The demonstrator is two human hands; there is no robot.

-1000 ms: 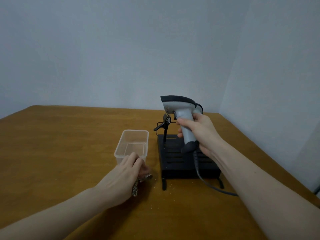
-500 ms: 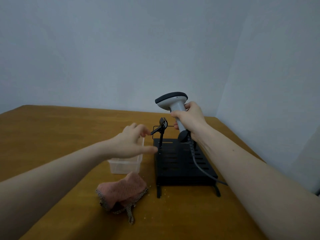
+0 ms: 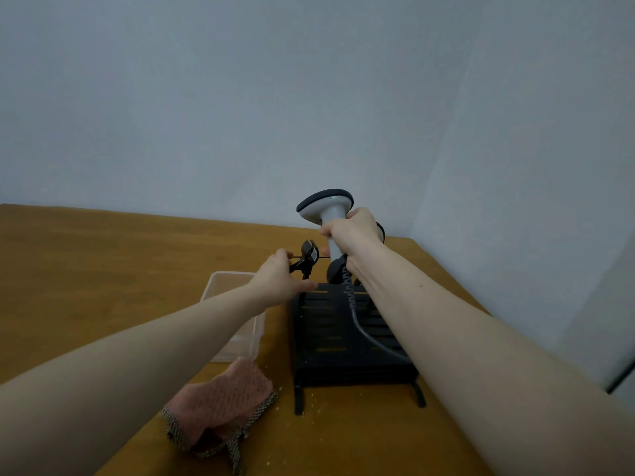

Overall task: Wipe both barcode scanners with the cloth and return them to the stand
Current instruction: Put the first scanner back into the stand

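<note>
Cloth (image 3: 223, 403) dropped now, lying crumpled on the bench (image 3: 103, 262) in front of the clear tub (image 3: 240, 338), just beside the black stand (image 3: 343, 338). Left hand (image 3: 280, 280) gone up from the cloth to the stand's little black clip (image 3: 305, 259), fingers pinching it. Right hand (image 3: 354, 235) lifted higher too, grip curled tight round the handle of the grey scanner (image 3: 326, 207), held upright over the back of the stand, cord hanging down. Looks like wiping done for this one, and time to hang it back. Second scanner not in sight.
</note>
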